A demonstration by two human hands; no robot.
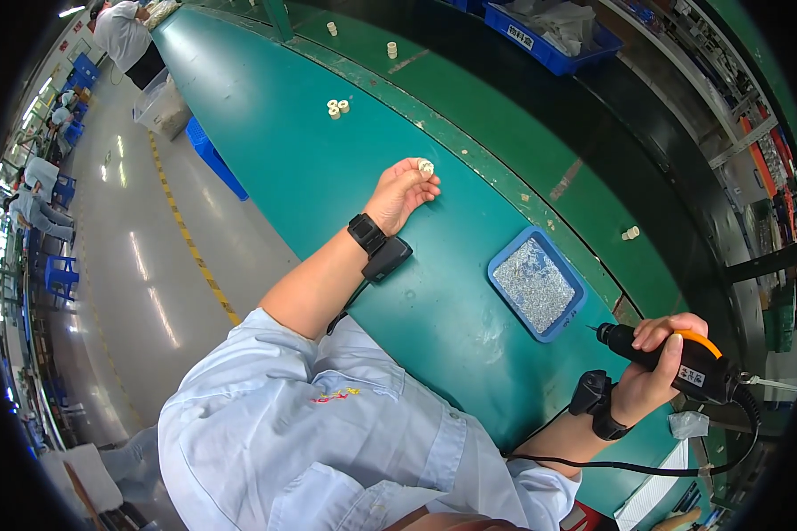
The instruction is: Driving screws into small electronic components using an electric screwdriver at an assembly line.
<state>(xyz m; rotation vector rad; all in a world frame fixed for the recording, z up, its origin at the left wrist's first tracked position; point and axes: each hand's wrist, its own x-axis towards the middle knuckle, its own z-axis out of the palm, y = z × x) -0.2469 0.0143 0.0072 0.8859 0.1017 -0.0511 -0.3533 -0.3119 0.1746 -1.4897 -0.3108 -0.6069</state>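
Between the thumb and fingers of my left hand (pixel 404 195) is a small cream-coloured round part (pixel 426 167), held over the green tabletop. My right hand (pixel 653 365) grips a black electric screwdriver (pixel 695 361) with an orange strip along it. The screwdriver's bit points left, toward a blue tray (pixel 494 274). Small silvery metal pieces, apparently screws (pixel 535 288), fill the tray; they are too small to make out singly. A cluster of 3 cream cylindrical parts (pixel 335 111) stands on the table beyond my left hand.
Past a worn ledge runs a green conveyor belt (pixel 540 173) carrying cream parts (pixel 630 233) spaced apart. A blue bin (pixel 584 60) of clear bags stands at the far side. The screwdriver's black cord (pixel 629 471) loops below my right wrist. Another person (pixel 122 40) stands at the far left.
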